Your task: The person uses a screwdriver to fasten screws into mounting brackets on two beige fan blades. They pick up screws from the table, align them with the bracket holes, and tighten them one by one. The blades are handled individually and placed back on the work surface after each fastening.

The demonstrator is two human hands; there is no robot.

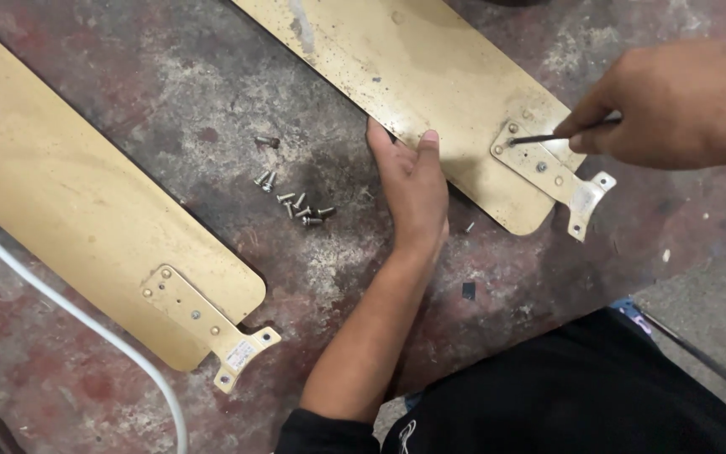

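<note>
My left hand [413, 181] presses flat, open, on the edge of the gold fan blade [413, 76] lying on the floor. My right hand [674, 105] pinches a thin screwdriver [558, 135], its tip on a bracket [552, 172] screw. If the tip is tilted, I think it can slip out and scratch the blade.

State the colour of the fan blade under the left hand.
Dull gold fan blade, speckled with grime; head view.

Worn concrete floor [212, 101] — grey, blotched with red stains — under flat, even light; a white cable [86, 324] crosses it.
</note>
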